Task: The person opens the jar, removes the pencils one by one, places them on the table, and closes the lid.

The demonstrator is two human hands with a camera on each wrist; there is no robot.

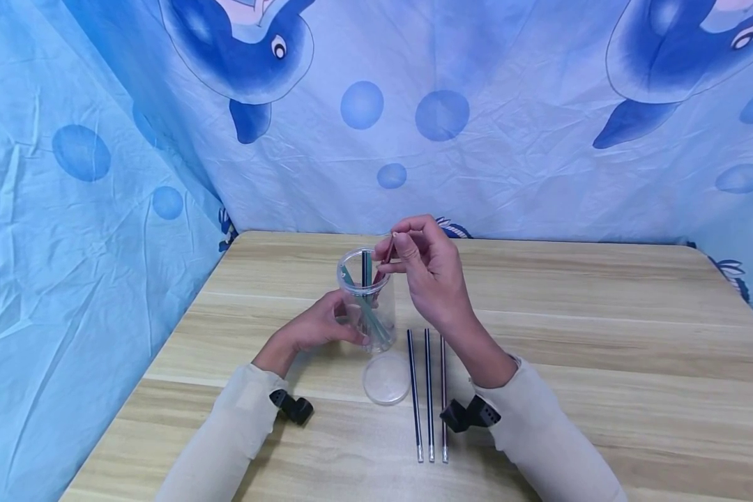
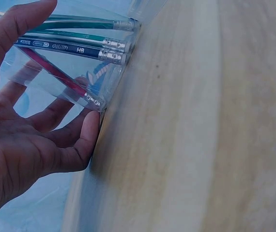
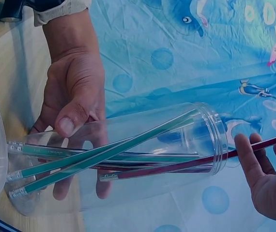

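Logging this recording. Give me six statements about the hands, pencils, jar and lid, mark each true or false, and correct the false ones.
1. The left hand holds the clear jar. True.
2. The right hand holds nothing. False: it pinches a red pencil, which reaches into the jar.
3. Three pencils lie side by side on the table. True.
4. The round lid covers the jar. False: it lies on the table, and the jar's mouth is open.
5. A dark pencil in the jar reads HB. True.
6. The three pencils' silvery ends point away from the person. False: they point toward the person.
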